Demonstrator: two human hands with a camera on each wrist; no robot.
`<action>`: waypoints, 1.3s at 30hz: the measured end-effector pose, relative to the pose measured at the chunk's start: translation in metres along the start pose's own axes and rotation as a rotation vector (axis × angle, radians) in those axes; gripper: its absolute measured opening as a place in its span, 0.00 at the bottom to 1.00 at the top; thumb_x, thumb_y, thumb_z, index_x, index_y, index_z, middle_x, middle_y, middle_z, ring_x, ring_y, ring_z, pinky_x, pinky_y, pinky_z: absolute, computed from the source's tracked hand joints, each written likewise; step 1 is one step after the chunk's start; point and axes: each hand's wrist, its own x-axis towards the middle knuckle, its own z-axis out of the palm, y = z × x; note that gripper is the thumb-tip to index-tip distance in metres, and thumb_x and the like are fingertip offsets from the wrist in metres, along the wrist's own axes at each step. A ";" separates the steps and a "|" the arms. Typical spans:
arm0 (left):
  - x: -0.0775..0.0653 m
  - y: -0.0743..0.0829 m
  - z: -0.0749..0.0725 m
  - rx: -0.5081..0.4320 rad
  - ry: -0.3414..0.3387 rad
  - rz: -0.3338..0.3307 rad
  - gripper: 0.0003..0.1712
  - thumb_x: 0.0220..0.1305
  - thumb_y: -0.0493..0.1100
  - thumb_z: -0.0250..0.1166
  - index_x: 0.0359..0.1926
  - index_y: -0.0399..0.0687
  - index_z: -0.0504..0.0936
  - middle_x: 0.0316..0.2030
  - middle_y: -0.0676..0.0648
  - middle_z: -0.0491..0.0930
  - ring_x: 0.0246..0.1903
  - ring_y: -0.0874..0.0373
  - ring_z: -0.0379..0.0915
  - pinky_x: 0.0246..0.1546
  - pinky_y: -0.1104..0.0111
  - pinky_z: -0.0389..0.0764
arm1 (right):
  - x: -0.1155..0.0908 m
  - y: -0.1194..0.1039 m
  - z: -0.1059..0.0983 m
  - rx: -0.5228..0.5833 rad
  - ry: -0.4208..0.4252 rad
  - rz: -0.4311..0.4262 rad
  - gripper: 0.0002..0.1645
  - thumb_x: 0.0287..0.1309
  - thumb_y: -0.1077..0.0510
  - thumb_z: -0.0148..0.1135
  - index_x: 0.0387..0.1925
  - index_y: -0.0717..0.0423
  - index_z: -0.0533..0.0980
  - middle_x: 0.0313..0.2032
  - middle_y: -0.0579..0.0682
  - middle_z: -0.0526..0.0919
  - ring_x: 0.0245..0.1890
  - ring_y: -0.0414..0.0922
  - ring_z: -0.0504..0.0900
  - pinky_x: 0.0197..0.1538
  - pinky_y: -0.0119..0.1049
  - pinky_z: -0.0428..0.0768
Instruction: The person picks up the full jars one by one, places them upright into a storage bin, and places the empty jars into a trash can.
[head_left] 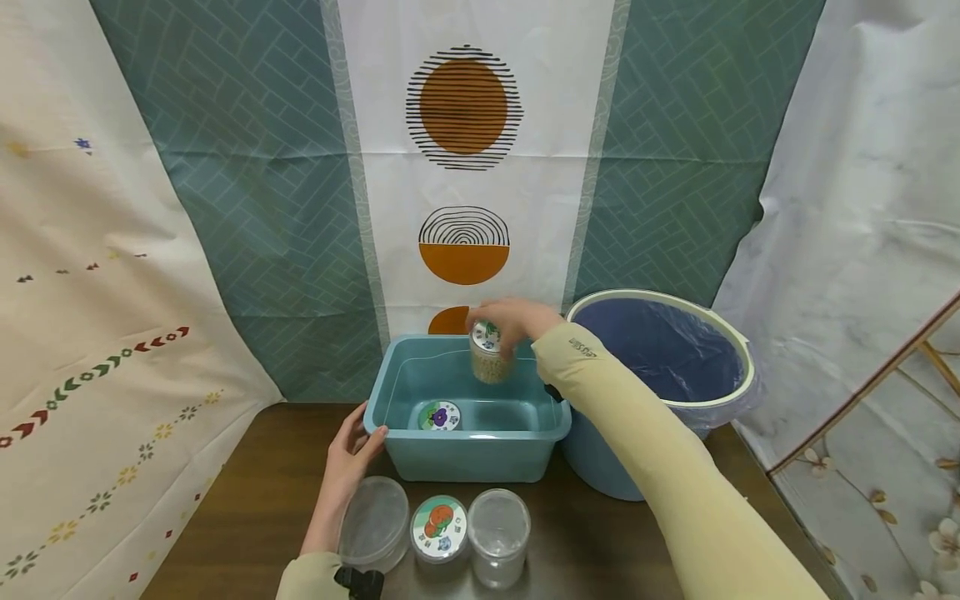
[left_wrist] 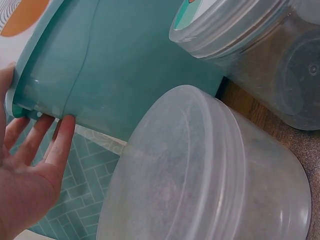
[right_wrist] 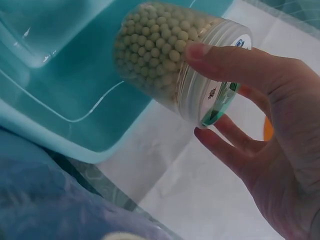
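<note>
The right hand (head_left: 516,321) grips a jar (head_left: 491,368) of pale pellets (right_wrist: 152,47) around its lid (head_left: 487,336) — below the palm, long axis near upright, over the tub (head_left: 465,458); the left hand (head_left: 351,450), farther off, holds the tub's rim (head_left: 381,375) — 3 containers (head_left: 498,537) to its right.

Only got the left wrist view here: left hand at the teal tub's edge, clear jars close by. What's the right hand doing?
Observer: Right hand grips a clear lidded jar of pale beans.

Operator: Anything visible inside the teal tub?

Observer: One round lid with a purple picture; whether a jar sits under it, I can't tell.

Operator: And on the tub's right?

Observer: A blue bin with a plastic liner.
</note>
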 end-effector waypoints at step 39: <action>-0.001 0.003 0.000 -0.003 -0.010 0.000 0.35 0.68 0.45 0.64 0.73 0.51 0.63 0.62 0.35 0.72 0.45 0.76 0.75 0.49 0.73 0.82 | 0.021 0.026 0.057 0.029 0.010 0.012 0.50 0.53 0.64 0.73 0.75 0.42 0.60 0.77 0.52 0.56 0.76 0.56 0.57 0.72 0.54 0.66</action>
